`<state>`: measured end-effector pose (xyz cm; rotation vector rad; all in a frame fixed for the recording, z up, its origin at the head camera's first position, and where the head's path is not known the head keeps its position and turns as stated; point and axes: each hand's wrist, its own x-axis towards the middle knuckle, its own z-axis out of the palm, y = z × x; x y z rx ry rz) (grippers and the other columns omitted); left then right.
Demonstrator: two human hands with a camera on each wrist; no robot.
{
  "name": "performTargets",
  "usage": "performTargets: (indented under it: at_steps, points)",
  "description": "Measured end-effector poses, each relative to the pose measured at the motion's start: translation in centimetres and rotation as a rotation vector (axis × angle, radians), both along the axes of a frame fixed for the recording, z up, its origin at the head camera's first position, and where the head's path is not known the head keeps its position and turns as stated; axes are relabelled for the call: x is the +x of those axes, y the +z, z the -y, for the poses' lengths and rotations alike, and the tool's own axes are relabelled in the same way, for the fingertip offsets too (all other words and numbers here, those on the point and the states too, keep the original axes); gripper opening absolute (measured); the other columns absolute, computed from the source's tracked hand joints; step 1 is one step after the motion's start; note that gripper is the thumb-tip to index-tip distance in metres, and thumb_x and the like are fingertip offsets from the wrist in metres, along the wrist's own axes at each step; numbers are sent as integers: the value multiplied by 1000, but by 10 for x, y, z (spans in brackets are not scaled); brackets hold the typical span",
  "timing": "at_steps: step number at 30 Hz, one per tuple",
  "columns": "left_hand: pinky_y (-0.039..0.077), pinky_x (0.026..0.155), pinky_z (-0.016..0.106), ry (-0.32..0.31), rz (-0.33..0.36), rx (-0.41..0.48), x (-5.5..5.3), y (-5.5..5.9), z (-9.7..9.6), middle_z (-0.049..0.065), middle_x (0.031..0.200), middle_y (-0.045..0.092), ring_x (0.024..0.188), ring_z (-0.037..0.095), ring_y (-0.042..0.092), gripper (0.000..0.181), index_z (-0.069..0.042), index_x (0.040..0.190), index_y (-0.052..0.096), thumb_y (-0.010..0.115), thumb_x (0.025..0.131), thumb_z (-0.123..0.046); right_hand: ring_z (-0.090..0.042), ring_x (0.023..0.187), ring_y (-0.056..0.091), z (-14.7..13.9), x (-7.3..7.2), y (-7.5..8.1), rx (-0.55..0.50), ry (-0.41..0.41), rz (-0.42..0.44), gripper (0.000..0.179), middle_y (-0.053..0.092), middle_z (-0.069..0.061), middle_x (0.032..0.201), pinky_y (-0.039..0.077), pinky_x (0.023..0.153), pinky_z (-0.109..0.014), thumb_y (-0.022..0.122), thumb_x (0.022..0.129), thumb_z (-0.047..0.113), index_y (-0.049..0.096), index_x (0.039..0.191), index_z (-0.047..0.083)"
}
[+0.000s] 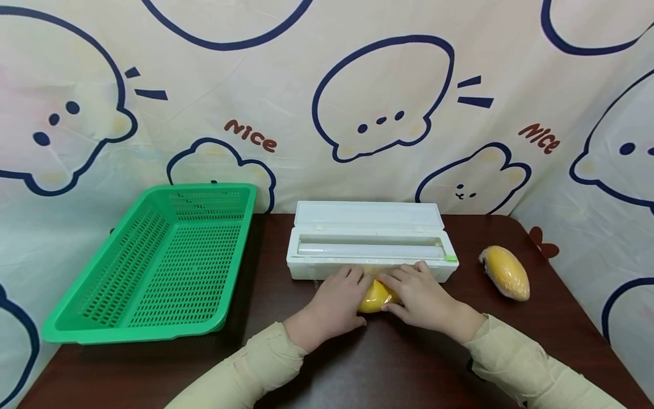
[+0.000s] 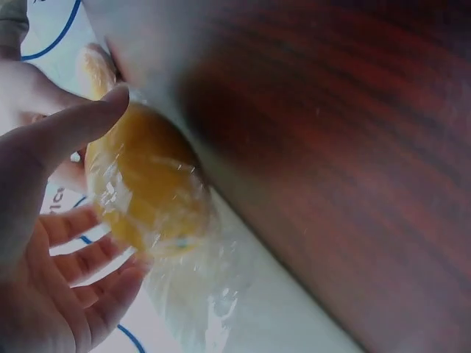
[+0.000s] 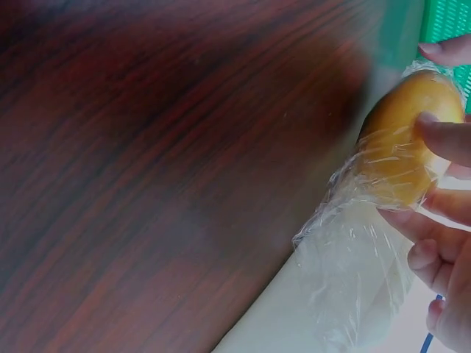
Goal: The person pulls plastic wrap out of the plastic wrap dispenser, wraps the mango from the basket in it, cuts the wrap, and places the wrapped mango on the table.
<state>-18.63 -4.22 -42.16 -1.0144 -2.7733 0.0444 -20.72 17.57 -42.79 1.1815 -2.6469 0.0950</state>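
Observation:
A yellow mango (image 1: 377, 300) sits against the front of a white cling film box (image 1: 311, 271), between my two hands. Clear cling film (image 3: 349, 268) lies creased over its skin and trails toward the box in both wrist views. My left hand (image 1: 334, 301) holds the mango from the left, thumb (image 2: 88, 121) on the near side and fingers spread at the film. From the right, my right hand (image 1: 421, 298) grips it, with a thumb (image 3: 449, 141) pressing its skin and the fingers beyond. The box's lid (image 1: 368, 215) stands raised, showing the film roll (image 1: 368, 250).
A green slotted basket (image 1: 232, 272) stands on the left of the dark wooden table (image 1: 357, 375). Another mango (image 1: 506, 274), wrapped in film, lies at the right. Behind the table hangs a printed cloth (image 1: 286, 85); a green slider (image 1: 451, 258) sits on the box's right end.

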Motion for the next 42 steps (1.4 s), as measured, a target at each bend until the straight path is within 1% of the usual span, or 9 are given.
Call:
performTargets:
  at_steps: [3,6,8,13,18,24,30,37,42]
  points:
    - [56,81,27,-11,-34,-17,1,-4,-1,7,119,57,110,22,57,78,-9,133,56,94,73,-41,-28,109,62,0,1,-1,-8,-3,12,55,70,-10,118,36,81,-43,83,86,35,68,126,1]
    - [56,79,26,-34,-53,23,-1,-7,0,8,116,57,106,23,58,71,-7,129,57,95,73,-29,-28,110,62,0,1,-1,-17,-1,11,55,70,-10,118,37,82,-44,84,85,34,68,126,0]
    - [56,79,27,-47,-33,65,-2,-8,2,10,115,57,106,24,59,68,-6,127,57,95,74,-22,-28,110,62,0,0,-1,-16,3,7,55,70,-10,119,37,82,-44,83,86,34,68,126,1]
    - [55,89,31,-57,69,173,-10,-6,6,13,117,60,109,27,61,63,-3,128,62,93,74,-15,-27,108,62,1,-3,3,2,-5,32,52,70,-9,118,36,79,-42,80,88,35,69,127,2]
    - [53,92,34,-60,135,227,-15,-3,9,14,119,64,110,28,63,59,-3,127,65,91,76,-13,-26,108,62,4,-5,9,11,-23,87,46,70,-8,120,34,75,-39,77,91,34,69,126,5]
    - [53,91,34,-73,158,233,-16,-2,10,15,119,64,109,28,63,59,-2,128,65,91,76,-13,-26,109,62,5,-5,9,-5,-39,130,46,69,-8,124,33,74,-37,78,91,31,69,127,4]
    - [53,93,33,-39,199,199,-15,0,10,14,122,65,111,27,62,58,-3,129,65,90,77,-16,-27,114,61,4,-2,3,-31,-56,150,48,67,-8,127,35,78,-39,76,92,34,68,130,5]
    - [51,94,32,-28,239,168,-13,8,10,12,125,65,113,25,61,60,-5,132,65,89,79,-19,-27,118,60,-2,3,2,-60,-60,141,53,65,-8,130,40,94,-52,74,94,37,66,136,6]
    - [51,93,31,-32,244,186,-12,8,12,12,125,64,111,24,61,59,-4,131,65,88,79,-20,-25,116,63,-9,0,7,-84,-60,135,59,67,-8,129,38,83,-44,78,90,43,66,136,6]
